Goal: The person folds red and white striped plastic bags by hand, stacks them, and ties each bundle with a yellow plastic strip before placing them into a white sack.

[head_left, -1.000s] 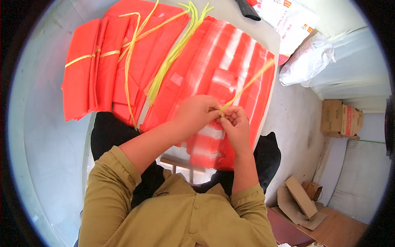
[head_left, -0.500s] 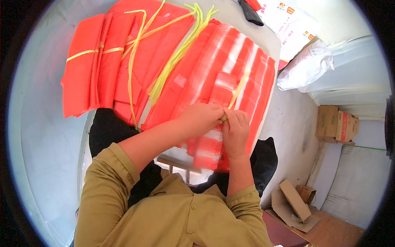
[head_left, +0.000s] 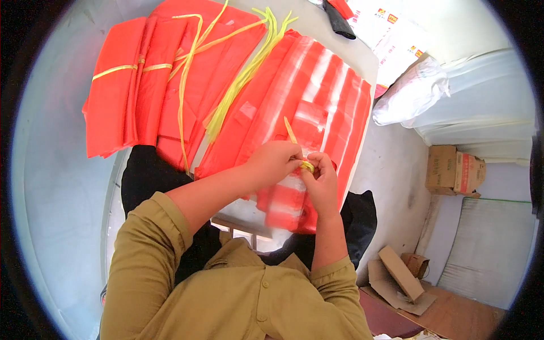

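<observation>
A yellow plastic tie strip (head_left: 307,165) is pinched between my two hands, over a folded red-and-white bundle (head_left: 310,118) that looks like thin plastic bags. My left hand (head_left: 276,162) is closed on the strip, and its loose end sticks up beyond my fingertips. Right beside it, my right hand (head_left: 322,180) also pinches the strip with thumb and fingers. The strip looks looped there, but fingers hide the crossing. Beneath the bundle spreads a pile of red-and-white striped plastic (head_left: 345,107). Part of the bundle reaches back toward my lap under my wrists.
Folded red bundles tied with yellow strips (head_left: 116,85) lie at the left. Loose yellow strips (head_left: 243,79) lie between them and the striped pile. White sacks (head_left: 416,90) stand at the far right. Cardboard boxes (head_left: 442,169) and flattened cardboard (head_left: 396,277) are further right.
The strip's loose end has swung from leaning right to leaning left, and a loop now shows between my fingers. My hands remain over the bundle; the whole view has shifted slightly.
</observation>
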`<state>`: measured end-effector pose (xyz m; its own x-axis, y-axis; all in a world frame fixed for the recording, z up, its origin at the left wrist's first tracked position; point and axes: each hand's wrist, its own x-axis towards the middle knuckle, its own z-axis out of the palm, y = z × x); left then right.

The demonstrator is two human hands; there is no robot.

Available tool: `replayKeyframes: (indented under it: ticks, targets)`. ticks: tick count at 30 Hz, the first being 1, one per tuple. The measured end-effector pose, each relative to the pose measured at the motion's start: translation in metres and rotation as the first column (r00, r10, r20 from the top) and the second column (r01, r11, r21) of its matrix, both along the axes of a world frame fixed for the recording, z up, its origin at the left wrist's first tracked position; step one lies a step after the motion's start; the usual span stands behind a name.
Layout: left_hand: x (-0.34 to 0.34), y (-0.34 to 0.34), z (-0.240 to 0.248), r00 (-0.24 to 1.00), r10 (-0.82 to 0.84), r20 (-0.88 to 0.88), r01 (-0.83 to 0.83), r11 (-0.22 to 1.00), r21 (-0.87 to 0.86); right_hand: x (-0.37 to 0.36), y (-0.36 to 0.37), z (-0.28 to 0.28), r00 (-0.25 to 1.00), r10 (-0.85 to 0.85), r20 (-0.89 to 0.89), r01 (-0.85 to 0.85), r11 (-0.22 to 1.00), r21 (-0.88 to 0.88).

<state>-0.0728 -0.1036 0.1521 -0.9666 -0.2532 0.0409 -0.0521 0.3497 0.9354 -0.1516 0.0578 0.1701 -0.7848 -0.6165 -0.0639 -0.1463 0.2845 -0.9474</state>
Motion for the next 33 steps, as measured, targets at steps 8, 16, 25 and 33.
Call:
replayKeyframes:
  ticks: [8, 16, 25, 33]
  targets:
    - [-0.001, 0.002, -0.006, 0.999, 0.027, -0.031, -0.028, 0.998, -0.054, 0.000, 0.005, 0.015, 0.927, 0.044, -0.373, 0.041, 0.975, 0.216]
    - [0.001, -0.010, 0.014, 0.986, -0.014, 0.167, 0.094, 0.870, -0.483, -0.004, 0.041, 0.002, 0.999, -0.018, 0.052, 0.009, 0.987, 0.160]
    - [0.033, 0.000, -0.001, 0.997, -0.073, -0.016, 0.070, 0.986, -0.153, -0.007, 0.030, 0.008, 0.998, 0.017, -0.063, 0.000, 0.965, 0.261]
    - [0.045, -0.005, 0.003, 0.967, -0.146, 0.209, -0.141, 0.376, 0.916, 0.015, 0.019, 0.043, 0.928, 0.156, 0.337, -0.079, 0.969, -0.233]
